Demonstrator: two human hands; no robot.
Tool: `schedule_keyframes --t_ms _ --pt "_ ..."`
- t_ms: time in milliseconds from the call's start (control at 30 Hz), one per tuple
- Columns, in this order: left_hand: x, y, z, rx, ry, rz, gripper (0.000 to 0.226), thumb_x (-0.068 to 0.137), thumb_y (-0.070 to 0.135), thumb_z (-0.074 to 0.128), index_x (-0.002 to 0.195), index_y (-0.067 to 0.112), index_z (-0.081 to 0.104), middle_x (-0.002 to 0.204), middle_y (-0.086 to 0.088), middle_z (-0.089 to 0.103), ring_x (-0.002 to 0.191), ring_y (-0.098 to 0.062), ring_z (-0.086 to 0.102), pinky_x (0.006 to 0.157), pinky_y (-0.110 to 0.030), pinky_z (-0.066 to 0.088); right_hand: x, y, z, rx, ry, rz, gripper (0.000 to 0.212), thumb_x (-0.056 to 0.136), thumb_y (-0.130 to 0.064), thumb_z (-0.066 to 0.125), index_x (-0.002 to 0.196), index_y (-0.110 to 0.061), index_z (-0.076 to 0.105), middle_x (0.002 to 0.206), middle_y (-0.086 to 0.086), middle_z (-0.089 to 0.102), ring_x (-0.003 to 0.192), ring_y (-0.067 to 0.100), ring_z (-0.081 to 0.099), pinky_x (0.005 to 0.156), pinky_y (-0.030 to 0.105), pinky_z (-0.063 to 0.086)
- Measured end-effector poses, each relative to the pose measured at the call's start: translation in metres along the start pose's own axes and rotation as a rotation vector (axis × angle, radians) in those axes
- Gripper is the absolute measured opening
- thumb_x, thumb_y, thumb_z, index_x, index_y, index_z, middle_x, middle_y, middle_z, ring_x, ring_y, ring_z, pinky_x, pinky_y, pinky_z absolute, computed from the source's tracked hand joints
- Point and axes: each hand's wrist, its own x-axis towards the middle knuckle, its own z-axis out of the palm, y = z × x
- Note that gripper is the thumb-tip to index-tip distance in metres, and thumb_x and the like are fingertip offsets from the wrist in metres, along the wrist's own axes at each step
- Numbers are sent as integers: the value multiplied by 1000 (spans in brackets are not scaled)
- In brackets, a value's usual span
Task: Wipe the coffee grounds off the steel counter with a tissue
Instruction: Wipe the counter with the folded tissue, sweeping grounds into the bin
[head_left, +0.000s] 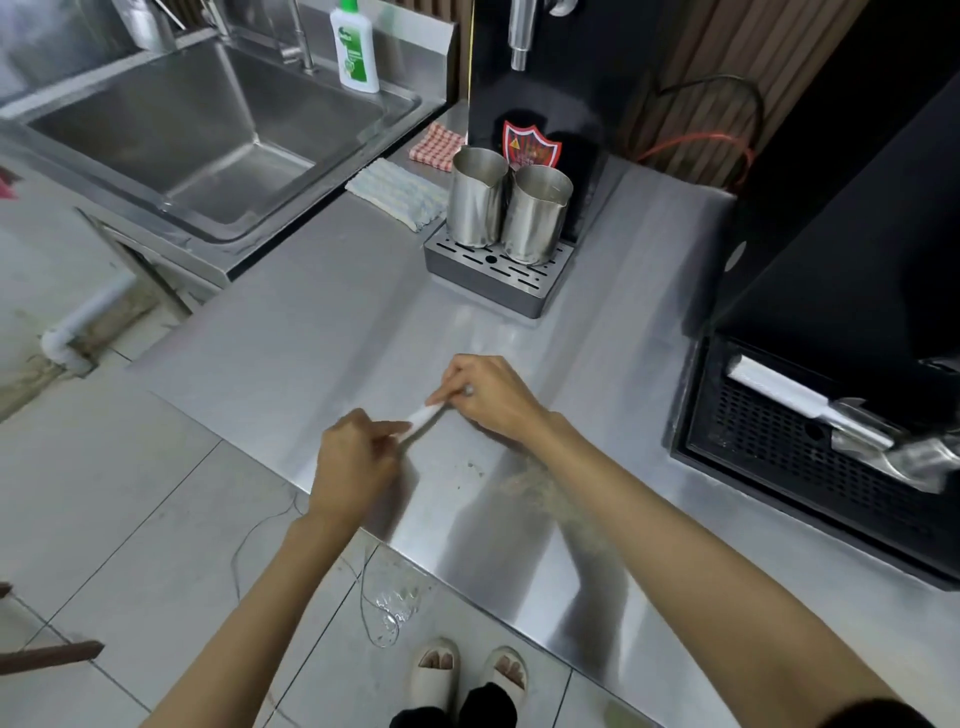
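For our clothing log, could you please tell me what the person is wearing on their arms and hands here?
The left hand and the right hand are bare, without gloves; the left forearm and right forearm are uncovered, with no watch or bracelet. A small shiny spot on the right hand may be a ring. A dark sleeve edge shows higher up that arm.

- wide grey steel counter (311, 322): brushed metal, smooth, softly glossy
- thin white paper tissue (423, 415): matt
- two tall steel pitchers (475, 197): satin metal
- red-checked woven cloth (435, 145): matt, textured
- white plastic bottle (356, 52): glossy
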Motion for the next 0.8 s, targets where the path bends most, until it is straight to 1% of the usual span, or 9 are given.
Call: schedule_keyframes --t_ms 133,233,367,433,467,567,633,700,800 --pt "-13 -13 3 -32 24 -31 25 83 0 56 99 9 72 62 7 36 66 -22 46 64 -25 33 7 -14 17 -8 -8 -40 29 78 3 57 86 -16 77 91 2 69 80 20 63 79 18 39" --pt "-25 -5 14 -60 8 -63 23 86 3 56 102 9 71 72 -1 43 74 -29 54 66 -20 32 2 -9 11 -61 -71 -82 30 79 2 56 85 -17 77 93 1 68 77 19 63 84 21 41" --pt "-49 16 33 -105 -44 -57 29 87 1 51 109 11 68 82 -4 46 83 -27 57 65 -13 29 -18 11 -4 -70 -141 -96 33 78 4 56 86 -20 77 92 -4 68 71 5 54 75 7 39" --pt "-60 30 44 -108 -60 -45 30 87 2 49 110 11 67 85 -8 49 87 -28 58 69 -16 35 -32 21 -10 -72 -148 -96 34 76 6 56 84 -18 78 89 -5 69 68 1 54 68 -1 36" --pt "-66 38 49 -103 -69 -33 30 88 3 49 111 12 66 88 -12 52 87 -29 59 72 -22 41 -40 26 -14 -72 -150 -95 33 76 7 56 83 -17 78 88 -4 69 67 -1 54 66 -2 35" --pt "-82 58 64 -101 -110 25 32 89 5 47 114 13 64 91 -15 55 81 -31 59 72 -31 47 -65 44 -24 -60 -149 -85 31 75 8 56 80 -13 78 86 -4 69 68 -2 55 70 2 36" --pt "-89 67 72 -113 -143 54 34 88 4 46 116 14 63 91 -15 55 80 -30 59 71 -32 49 -77 52 -30 -61 -161 -78 30 76 6 58 81 -16 78 87 -5 68 73 4 61 76 12 42" --pt "-89 72 75 -138 -167 41 34 88 4 46 116 15 63 94 -14 57 83 -29 60 74 -30 48 -80 55 -36 -85 -189 -74 31 77 4 58 82 -19 78 88 -5 68 77 9 63 81 17 44" --pt "-75 71 67 -171 -131 -20 32 88 4 48 113 13 65 95 -16 60 85 -30 61 75 -25 43 -62 44 -43 -65 -191 -58 35 74 8 54 81 -17 78 89 -3 67 75 8 60 74 15 44"
